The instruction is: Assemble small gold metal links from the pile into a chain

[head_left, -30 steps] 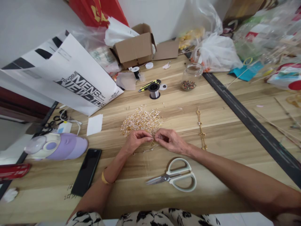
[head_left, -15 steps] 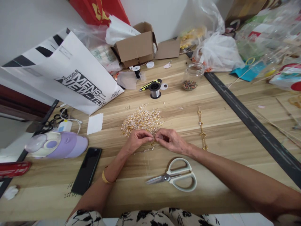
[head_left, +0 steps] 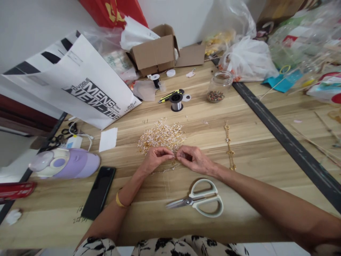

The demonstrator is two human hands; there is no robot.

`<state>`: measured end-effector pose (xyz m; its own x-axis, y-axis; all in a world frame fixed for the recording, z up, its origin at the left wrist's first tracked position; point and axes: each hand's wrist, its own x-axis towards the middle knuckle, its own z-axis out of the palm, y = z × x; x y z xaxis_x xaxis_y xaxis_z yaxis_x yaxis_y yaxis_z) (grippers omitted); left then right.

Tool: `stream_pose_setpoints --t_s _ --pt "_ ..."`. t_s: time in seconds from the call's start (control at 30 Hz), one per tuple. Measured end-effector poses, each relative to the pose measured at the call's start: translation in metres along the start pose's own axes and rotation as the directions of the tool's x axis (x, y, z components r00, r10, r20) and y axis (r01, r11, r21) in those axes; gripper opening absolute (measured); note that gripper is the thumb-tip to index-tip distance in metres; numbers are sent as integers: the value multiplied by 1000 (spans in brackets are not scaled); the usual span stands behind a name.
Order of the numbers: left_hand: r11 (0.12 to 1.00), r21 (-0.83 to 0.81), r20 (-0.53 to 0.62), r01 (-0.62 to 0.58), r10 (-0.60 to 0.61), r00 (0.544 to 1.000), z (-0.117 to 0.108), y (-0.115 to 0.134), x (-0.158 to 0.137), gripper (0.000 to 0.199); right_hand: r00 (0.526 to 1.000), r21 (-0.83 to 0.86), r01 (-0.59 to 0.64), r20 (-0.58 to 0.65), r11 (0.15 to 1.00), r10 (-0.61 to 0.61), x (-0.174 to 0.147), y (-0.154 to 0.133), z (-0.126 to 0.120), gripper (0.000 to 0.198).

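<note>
My left hand (head_left: 157, 158) and my right hand (head_left: 195, 159) meet fingertip to fingertip at the near edge of a heap of small gold and silver beads (head_left: 161, 137). Both are closed in a pinch. What lies between the fingertips is too small to make out. Just below them a thin strand with small beads (head_left: 166, 170) lies on the wooden table, its upper end running toward the fingers. Pale thread trails down from it. Scissors with white handles (head_left: 206, 201) rest nearer to me, blades pointing left. To the right lies a gold beaded chain (head_left: 229, 147).
A spool of clear line (head_left: 176, 102), a yellow-black cutter (head_left: 170, 95) and a jar of beads (head_left: 218, 87) stand behind the heap. On the left are a phone (head_left: 98, 193), a purple bottle (head_left: 66, 163) and a white paper bag (head_left: 98, 85). A cardboard box (head_left: 153, 53) sits behind.
Both hands keep nearly the same pinch at the same spot. The whole view has shifted very slightly; nothing on the table has visibly moved.
</note>
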<state>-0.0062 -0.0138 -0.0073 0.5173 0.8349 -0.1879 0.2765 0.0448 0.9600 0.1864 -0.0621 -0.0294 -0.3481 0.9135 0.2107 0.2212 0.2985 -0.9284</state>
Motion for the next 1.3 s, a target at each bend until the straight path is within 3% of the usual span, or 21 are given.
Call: stream_pose_setpoints --t_s 1.3 --pt "1000 -13 18 -27 27 999 0 -6 1 15 1000 -20 5 15 1000 -5 0 0 0 7"
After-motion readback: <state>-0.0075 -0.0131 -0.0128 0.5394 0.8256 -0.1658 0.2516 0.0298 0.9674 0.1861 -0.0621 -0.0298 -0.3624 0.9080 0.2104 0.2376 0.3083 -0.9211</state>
